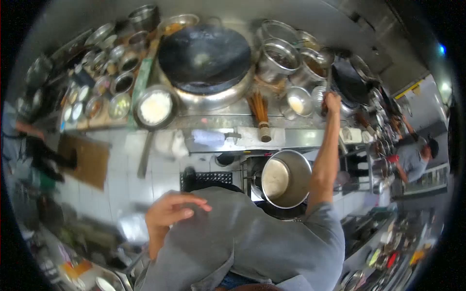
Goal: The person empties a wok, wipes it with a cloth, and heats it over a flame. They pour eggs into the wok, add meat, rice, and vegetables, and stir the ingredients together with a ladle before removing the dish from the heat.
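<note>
At the right of the stove, my right hand point(332, 101) is closed round the long handle of a ladle point(326, 57), whose bowl points away from me over the pots. Close beside that hand are a steel pot with pale contents point(296, 103) and a dark wok point(350, 80). My left hand point(175, 209) hovers in front of my body, fingers apart, holding nothing. Ahead of it, a long-handled pan of white food point(154, 107) rests on the counter edge. A large black wok point(205, 58) sits on the burner in the middle, and a bamboo brush point(260, 116) lies before it.
A tall steel stockpot point(297, 182) stands low by my right side. Bowls of ingredients point(121, 83) crowd the left counter, and deep pots point(277, 59) stand behind on the right. Another person point(415, 157) is at the far right; a further person point(36, 145) is at the left.
</note>
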A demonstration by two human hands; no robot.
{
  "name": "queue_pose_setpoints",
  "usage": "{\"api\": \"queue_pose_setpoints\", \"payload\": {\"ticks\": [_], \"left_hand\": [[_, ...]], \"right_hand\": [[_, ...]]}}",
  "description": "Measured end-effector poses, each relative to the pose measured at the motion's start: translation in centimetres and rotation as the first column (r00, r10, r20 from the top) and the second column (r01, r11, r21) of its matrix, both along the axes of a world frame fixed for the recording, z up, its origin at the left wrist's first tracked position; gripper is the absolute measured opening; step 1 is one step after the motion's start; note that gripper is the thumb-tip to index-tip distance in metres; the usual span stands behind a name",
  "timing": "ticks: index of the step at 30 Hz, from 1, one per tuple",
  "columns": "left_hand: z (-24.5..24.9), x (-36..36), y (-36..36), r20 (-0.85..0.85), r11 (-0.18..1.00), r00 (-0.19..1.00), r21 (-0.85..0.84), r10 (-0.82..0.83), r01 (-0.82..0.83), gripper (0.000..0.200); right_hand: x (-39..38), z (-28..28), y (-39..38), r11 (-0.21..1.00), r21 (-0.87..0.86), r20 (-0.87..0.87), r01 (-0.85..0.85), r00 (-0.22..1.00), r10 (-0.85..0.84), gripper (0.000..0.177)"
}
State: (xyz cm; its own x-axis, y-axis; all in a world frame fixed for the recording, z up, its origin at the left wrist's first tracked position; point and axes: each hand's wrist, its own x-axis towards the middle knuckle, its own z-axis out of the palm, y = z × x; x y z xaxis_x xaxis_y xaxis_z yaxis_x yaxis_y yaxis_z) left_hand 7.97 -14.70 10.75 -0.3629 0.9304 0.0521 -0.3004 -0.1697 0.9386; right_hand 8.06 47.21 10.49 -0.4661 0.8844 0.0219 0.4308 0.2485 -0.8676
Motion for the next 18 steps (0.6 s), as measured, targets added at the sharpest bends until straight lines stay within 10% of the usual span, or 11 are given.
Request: {"api": "queue_pose_setpoints", "payload": {"ticks": [3, 9, 18], "left_hand": [[0.8, 1.1, 1.6, -0.050, 0.998, 0.999, -0.062, 0.016, -0.019, 0.034], [0.8, 2.3, 3.1, 0.015, 0.997, 1.000, -0.074, -0.005, 0.007, 0.036], [0.6, -3.6, 8.6, -0.097, 0.908, 0.904, 0.012, -0.416, 0.419, 0.038]], "right_hand": [[-0.3, -7.7, 4.5, 0.799, 0.597, 0.019, 0.070, 0.995, -0.101, 0.029], [6.2, -4.6, -10.2, 0.975, -0.142, -0.533, -0.169, 0.843, 0.069, 0.012], [13.4, -10.4, -23.1, 0.836, -0.442, -0.433, -0.325, 0.894, 0.119, 0.034]]}}
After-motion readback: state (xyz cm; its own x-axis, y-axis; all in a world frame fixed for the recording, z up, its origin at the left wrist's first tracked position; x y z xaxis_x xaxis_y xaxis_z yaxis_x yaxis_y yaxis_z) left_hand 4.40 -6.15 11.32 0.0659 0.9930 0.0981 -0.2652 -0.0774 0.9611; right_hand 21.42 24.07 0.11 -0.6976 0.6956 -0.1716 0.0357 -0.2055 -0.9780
